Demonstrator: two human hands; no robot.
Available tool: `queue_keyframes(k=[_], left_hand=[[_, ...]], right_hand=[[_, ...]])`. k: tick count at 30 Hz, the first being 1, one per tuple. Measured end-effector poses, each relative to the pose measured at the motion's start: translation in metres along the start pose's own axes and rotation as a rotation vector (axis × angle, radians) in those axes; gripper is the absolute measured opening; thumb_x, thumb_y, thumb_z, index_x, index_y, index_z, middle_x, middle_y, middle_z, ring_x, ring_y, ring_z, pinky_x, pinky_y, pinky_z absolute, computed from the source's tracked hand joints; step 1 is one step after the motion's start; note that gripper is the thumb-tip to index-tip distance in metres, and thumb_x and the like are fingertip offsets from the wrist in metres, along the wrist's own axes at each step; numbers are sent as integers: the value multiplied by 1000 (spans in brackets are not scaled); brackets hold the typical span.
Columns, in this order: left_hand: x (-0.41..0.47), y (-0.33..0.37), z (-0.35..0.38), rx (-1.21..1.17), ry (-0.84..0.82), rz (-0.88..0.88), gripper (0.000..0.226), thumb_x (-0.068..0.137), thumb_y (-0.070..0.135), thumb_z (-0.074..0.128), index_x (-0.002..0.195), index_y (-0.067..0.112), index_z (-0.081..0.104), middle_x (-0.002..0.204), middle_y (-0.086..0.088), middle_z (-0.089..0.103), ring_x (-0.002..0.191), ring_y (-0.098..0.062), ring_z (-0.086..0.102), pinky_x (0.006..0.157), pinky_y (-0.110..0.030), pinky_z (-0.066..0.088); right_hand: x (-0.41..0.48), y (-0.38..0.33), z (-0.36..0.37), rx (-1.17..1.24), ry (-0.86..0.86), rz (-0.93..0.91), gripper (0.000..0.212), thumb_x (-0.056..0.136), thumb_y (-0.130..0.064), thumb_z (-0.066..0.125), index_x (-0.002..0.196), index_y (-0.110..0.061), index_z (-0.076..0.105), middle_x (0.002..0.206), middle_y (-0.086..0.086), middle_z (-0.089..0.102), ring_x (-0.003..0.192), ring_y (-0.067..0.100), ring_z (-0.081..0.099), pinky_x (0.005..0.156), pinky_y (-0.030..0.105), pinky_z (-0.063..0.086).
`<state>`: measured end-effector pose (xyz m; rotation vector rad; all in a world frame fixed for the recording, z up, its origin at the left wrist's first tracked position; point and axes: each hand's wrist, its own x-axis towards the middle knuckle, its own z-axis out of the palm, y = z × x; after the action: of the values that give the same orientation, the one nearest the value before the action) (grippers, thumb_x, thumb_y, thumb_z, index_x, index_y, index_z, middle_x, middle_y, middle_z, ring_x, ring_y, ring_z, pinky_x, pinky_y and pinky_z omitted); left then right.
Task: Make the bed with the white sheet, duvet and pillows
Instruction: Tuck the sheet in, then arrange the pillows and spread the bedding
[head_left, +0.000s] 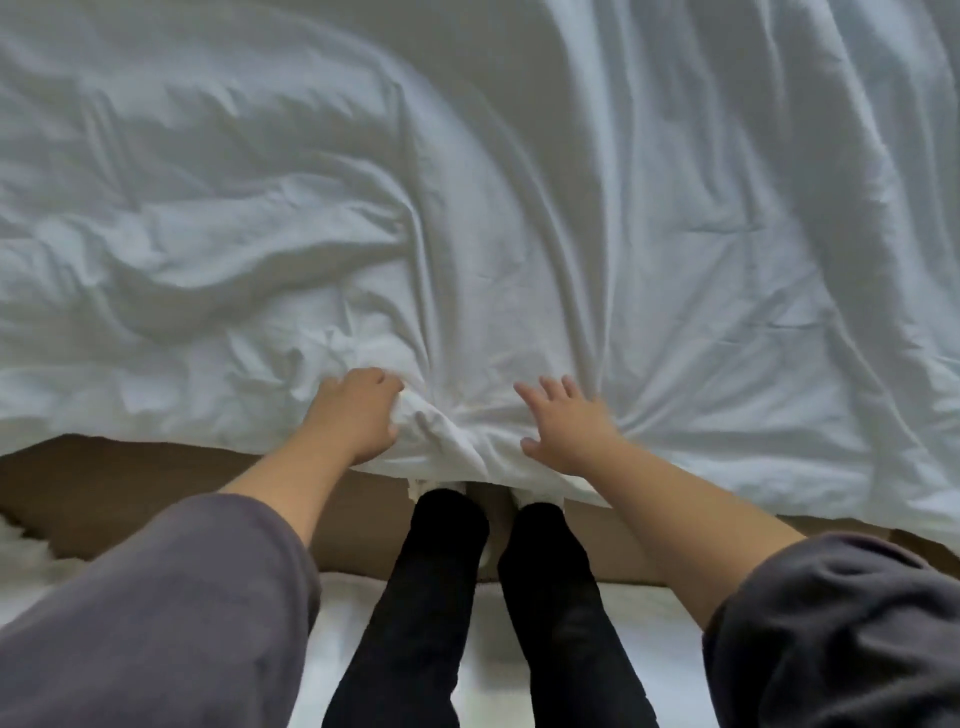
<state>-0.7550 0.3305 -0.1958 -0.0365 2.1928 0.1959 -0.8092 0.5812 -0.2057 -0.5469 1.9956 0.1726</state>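
White cotton duvet (467, 208) bunched at the near bed edge: one hand grips it, the other lies flat.
Nearest, grey sleeves (156, 597) and black-clad legs (415, 597) stand by a brown strip (130, 478) below the hem. Just beyond, the left hand (358, 410) curls round a gathered fold of the hem, while the right hand (566, 426) presses on the cloth, fingers spread and holding nothing. Farther off, the duvet covers the bed in soft ridges. It looks light, limp and puffy, likely to sag and drag, so the hem and corners seem the best holds.
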Motion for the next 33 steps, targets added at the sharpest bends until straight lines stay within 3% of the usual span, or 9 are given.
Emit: queue_keyframes(k=[3,10,17,23,27,30,33], left_hand=[[-34,-45,-7,-89,42,-179,56,90,32,52,143,21,38,145,-2,41,132,-24,38,105,-41,34],[-64,-214,-26,-175,61,-383,55,90,32,49,143,20,38,143,-6,42,128,-27,41,102,-42,36],[-51,-435,-48,-380,373,-593,44,93,30,48,133,11,46,139,-12,40,130,-31,36,103,-47,34],[-61,-579,16,-861,243,-1067,60,91,32,54,141,10,31,143,-15,34,129,-37,37,101,-50,37],[-56,-624,59,-872,370,-1070,83,83,43,66,146,11,21,150,-14,27,137,-35,29,105,-54,32],[-47,-659,63,-1082,433,-1037,101,79,50,71,151,19,8,154,-12,27,140,-35,27,112,-55,19],[-41,-684,53,-1274,355,-880,77,80,41,74,140,10,38,138,-13,50,123,-35,49,99,-40,40]], right_hand=[[2,-47,-46,-75,26,-87,76,96,-47,46,155,-32,1,163,6,4,150,33,1,116,59,16],[40,-215,-145,-97,135,-221,70,99,-40,45,155,-31,4,163,5,5,150,32,2,117,56,16],[133,-412,-195,-41,194,-192,69,97,-37,46,155,-29,8,163,5,7,150,31,4,114,57,19],[205,-544,-201,-30,155,-290,67,98,-43,44,154,-33,10,162,2,9,148,31,12,113,58,24],[239,-589,-188,-65,80,-281,68,96,-58,39,153,-41,5,163,-2,1,149,34,4,114,64,17],[258,-615,-182,-50,22,-249,78,90,-68,44,152,-46,1,163,2,-12,149,39,-7,111,70,14],[268,-632,-179,-100,-25,-188,85,86,-70,50,150,-48,-1,160,10,-24,146,43,-15,105,77,11]])
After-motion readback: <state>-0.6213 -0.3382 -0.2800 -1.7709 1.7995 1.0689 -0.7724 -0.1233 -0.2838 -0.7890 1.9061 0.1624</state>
